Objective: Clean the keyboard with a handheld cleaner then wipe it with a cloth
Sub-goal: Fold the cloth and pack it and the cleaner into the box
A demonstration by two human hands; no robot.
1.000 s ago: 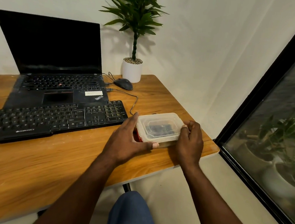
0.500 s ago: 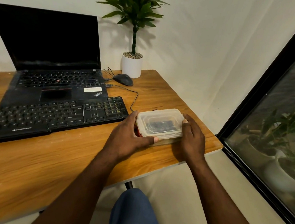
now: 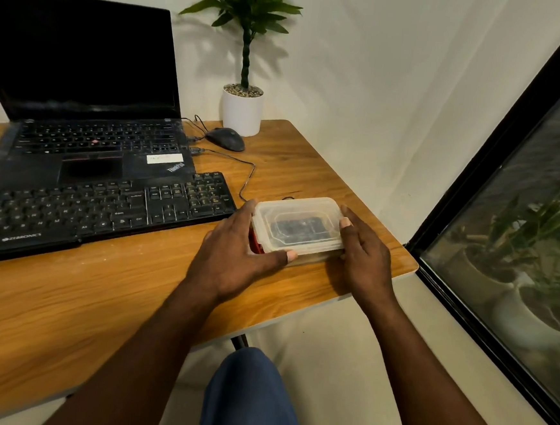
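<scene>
Clear plastic box (image 3: 306, 205), closed, sits on bench (image 3: 64, 296) just right of keyboard (image 3: 97, 211), long axis left-right, left hand (image 3: 235, 255) gripping its left end, right hand (image 3: 364, 256) its right end, probable cleaner (image 3: 299, 229) inside.

White walls (image 3: 367, 68), pale floor (image 3: 327, 357), wooden desk (image 3: 63, 312), dark-framed window (image 3: 521, 231) at right.
</scene>
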